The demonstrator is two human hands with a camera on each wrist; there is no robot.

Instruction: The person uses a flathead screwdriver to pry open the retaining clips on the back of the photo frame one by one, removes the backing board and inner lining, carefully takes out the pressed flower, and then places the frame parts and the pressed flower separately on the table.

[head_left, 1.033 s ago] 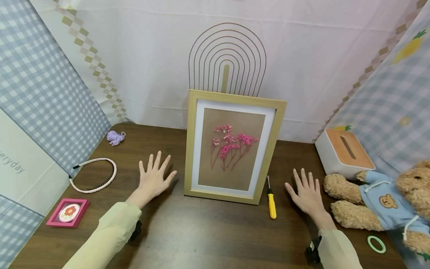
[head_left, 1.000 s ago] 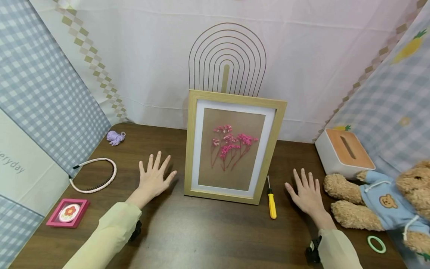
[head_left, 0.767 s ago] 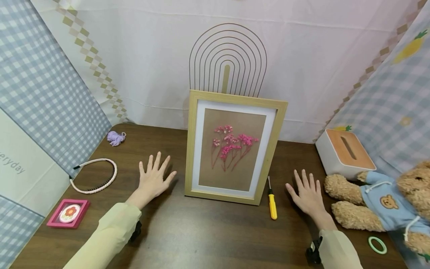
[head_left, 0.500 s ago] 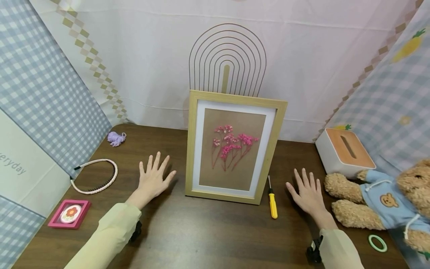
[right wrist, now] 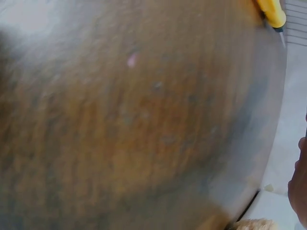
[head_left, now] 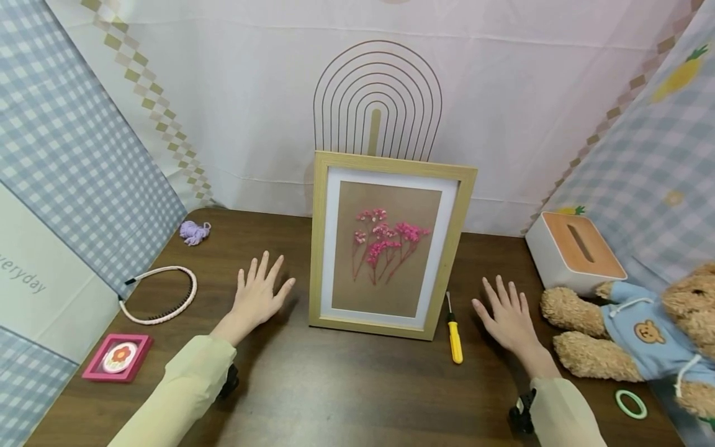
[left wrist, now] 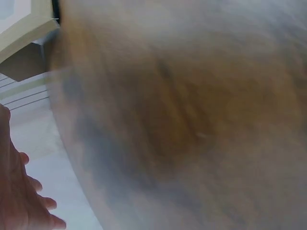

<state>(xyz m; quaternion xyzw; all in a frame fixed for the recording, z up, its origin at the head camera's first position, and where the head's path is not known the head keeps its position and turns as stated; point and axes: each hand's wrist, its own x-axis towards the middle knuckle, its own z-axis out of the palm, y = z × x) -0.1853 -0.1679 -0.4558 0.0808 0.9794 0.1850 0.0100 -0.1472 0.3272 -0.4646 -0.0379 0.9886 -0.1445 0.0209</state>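
Observation:
My left hand (head_left: 256, 300), palm down with fingers spread, is over the brown table left of a picture frame (head_left: 318, 248). The frame stands upright, pale wood around a white mat and pink dried flowers. On its other side my right hand (head_left: 508, 316) also has its fingers spread, holding nothing. Between the frame and that hand lies a screwdriver (head_left: 455, 341) with a yellow handle. In the left wrist view the left hand (left wrist: 21, 191) shows at the lower left edge; in the right wrist view the screwdriver (right wrist: 272, 12) shows at the top right corner.
To the left are a purple yarn bundle (head_left: 195, 233), a white braided headband (head_left: 192, 292) and a pink square case (head_left: 92, 370). To the right sit a white tissue box (head_left: 558, 264) with a wooden lid, a teddy bear (head_left: 631, 332) and a green ring (head_left: 618, 405).
The right hand has shifted slightly up and left, and the left hand's fingers have turned a little. The head view has moved very slightly. Nothing was picked up.

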